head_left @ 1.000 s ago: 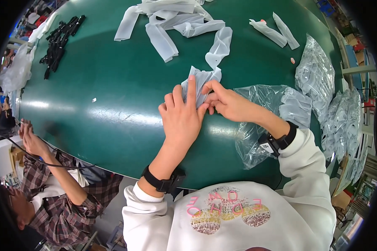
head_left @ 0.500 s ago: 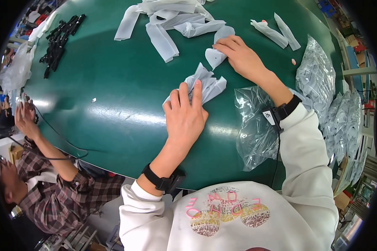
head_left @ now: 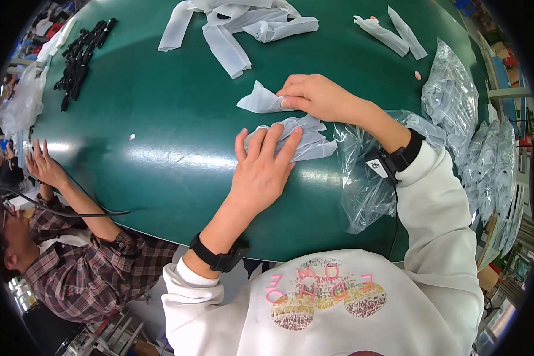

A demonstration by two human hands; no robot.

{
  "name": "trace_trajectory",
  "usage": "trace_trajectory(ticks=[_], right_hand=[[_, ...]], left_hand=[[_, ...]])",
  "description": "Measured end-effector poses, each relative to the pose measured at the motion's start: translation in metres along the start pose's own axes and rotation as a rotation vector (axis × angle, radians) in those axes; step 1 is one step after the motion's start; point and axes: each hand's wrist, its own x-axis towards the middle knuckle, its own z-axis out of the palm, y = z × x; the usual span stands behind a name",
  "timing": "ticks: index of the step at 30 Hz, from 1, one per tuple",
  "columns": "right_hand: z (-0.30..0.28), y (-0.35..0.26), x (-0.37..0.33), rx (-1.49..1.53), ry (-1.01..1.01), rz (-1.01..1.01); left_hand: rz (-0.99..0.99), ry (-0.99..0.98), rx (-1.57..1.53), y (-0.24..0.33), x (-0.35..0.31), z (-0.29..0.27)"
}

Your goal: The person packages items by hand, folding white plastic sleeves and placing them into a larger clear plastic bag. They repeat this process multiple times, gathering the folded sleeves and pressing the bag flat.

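Note:
Fingers spread, my left hand (head_left: 264,169) lies over a small stack of frosted white plastic sleeves (head_left: 311,145) on the green table. Just beyond it, my right hand (head_left: 323,98) is closed in a pinch on one more frosted sleeve (head_left: 258,101). That sleeve points left, its loose end raised in a peak, and sits at the far side of the stack. What the sleeves contain, if anything, I cannot make out. A loose heap of similar sleeves (head_left: 228,50) is spread at the far middle of the table.
A crumpled clear plastic bag (head_left: 368,187) lies under my right forearm. Filled clear bags (head_left: 451,101) line the right edge. Two rolled sleeves (head_left: 388,38) lie far right. Black cable-like parts (head_left: 80,65) are piled far left, near a co-worker's hand (head_left: 46,166).
My right hand has drawn a sleeve away from the heap, bringing it nearer and left, beside the stack. The stack under my left hand has shifted slightly right and nearer.

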Motion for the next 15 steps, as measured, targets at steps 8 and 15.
trace_trajectory(ticks=[8, 15], right_hand=[[-0.006, -0.009, 0.02, 0.212, -0.363, 0.093], [0.03, 0.01, 0.092, -0.485, 0.495, -0.451]], left_hand=[[0.024, -0.084, -0.262, -0.029, 0.004, -0.011], [-0.118, -0.065, -0.164, -0.016, -0.023, -0.024]])
